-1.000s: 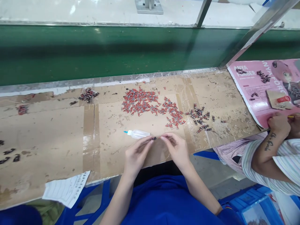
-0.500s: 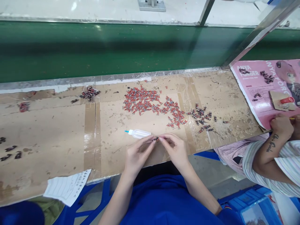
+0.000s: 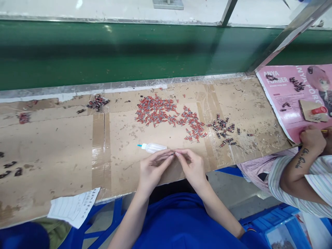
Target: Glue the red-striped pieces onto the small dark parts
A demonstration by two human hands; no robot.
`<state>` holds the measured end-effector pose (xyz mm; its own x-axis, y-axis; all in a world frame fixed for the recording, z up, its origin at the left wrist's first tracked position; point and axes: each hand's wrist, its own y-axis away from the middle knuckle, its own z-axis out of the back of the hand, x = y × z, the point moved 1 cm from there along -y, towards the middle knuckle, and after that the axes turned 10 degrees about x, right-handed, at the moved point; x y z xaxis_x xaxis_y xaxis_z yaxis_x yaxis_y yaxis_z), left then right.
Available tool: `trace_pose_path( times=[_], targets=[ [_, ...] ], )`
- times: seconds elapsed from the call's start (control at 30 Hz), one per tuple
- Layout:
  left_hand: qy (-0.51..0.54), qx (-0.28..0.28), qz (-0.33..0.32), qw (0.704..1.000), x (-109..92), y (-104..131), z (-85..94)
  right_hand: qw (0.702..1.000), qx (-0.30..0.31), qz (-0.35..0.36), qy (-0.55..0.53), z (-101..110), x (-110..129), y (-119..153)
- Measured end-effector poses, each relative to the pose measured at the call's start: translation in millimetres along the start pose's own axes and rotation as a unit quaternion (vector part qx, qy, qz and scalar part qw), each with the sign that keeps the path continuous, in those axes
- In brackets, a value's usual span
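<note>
My L hand [image 3: 152,168] & R hand [image 3: 193,168] pinch a tiny part [image 3: 173,154], prob. to steady it, red pcs [image 3: 155,110] handy @ 12 o'clock.

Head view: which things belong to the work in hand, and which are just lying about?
Likely the work:
small part, at the fingertips of the left hand and right hand
red parts, heaped ahead
dark-and-red parts, right of those
bottle, beside the left hand, possibly

Likely just lying about:
paper sheet, near edge
pink poster, far right
</note>
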<state>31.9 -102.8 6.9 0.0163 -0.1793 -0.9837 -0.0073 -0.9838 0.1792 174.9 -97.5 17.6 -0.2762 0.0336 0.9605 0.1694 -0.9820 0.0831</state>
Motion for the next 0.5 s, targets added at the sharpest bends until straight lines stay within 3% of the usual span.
trace_pose_path(
  times=[0.37,0.5],
  targets=[
    [0.039,-0.028,0.014,0.999,-5.4,-0.2,-9.8,0.996,0.013,-0.026,-0.089,1.9,-6.8,-0.2],
    [0.064,-0.014,0.026,0.998,-7.0,-2.4,-10.0,0.997,-0.028,0.067,0.017,3.9,-2.8,2.7]
  ],
)
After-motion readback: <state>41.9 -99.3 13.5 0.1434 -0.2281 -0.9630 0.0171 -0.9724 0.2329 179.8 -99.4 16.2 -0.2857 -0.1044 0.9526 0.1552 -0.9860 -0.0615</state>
